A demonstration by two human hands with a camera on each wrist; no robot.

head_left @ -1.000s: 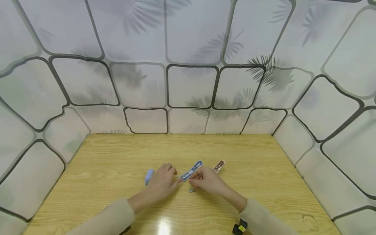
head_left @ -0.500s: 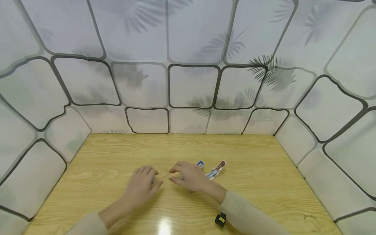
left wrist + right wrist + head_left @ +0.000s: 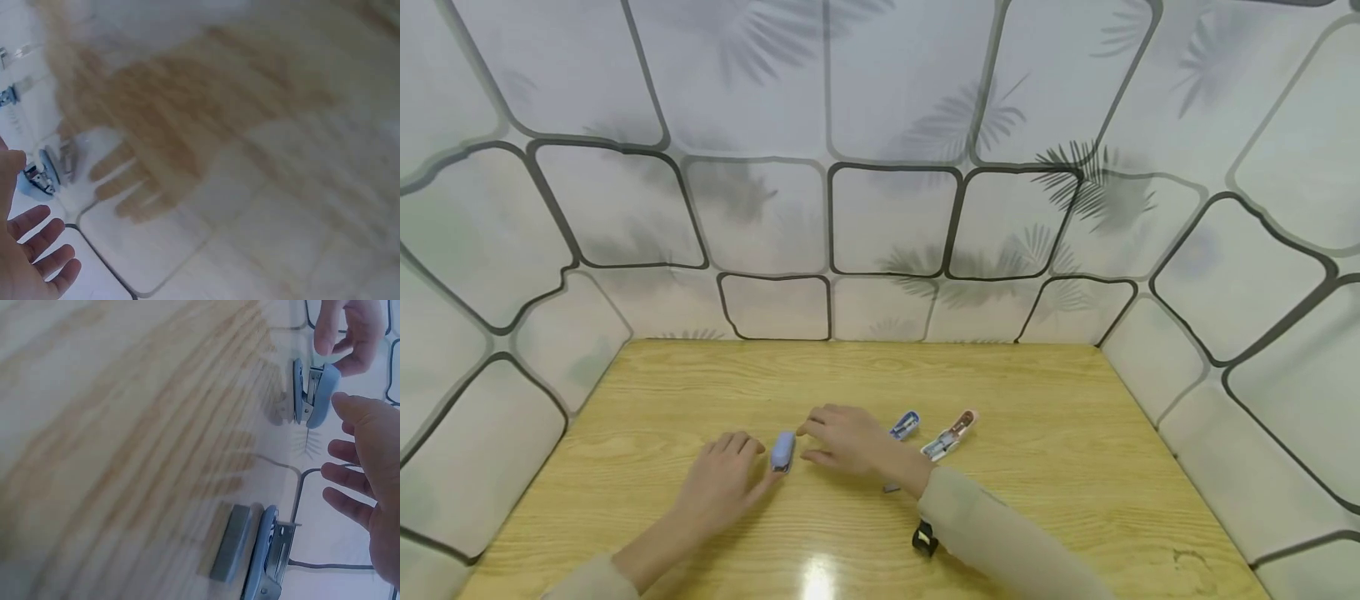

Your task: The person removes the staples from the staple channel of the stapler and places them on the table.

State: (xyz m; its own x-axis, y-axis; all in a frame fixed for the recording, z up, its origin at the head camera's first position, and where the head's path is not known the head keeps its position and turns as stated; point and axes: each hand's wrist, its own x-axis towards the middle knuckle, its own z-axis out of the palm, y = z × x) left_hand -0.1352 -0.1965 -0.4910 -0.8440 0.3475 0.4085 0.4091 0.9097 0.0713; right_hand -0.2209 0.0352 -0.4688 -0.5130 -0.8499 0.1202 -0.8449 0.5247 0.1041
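A small blue stapler (image 3: 782, 451) stands on the wooden table between the two hands in the head view. My left hand (image 3: 722, 479) lies to its left, fingers loosely bent, thumb tip right at the stapler's near end. From the other side my right hand (image 3: 848, 442) reaches over, fingers and thumb spread with nothing between them. The right wrist view shows that stapler (image 3: 322, 397) side on, its top arm raised off its base, the right thumb tip close by. Behind the right hand lies an opened blue stapler (image 3: 907, 424), partly hidden by it.
Right of the opened blue stapler lies another opened one, pinkish and white (image 3: 950, 436). A grey staple strip (image 3: 891, 488) lies by the right forearm, and shows as a grey bar (image 3: 231, 544) in the right wrist view. Patterned fabric walls (image 3: 887, 308) enclose the table.
My right hand has left the opened blue stapler and moved left to the small blue stapler. My left hand has also moved left and now lies beside that stapler, uncovering it.
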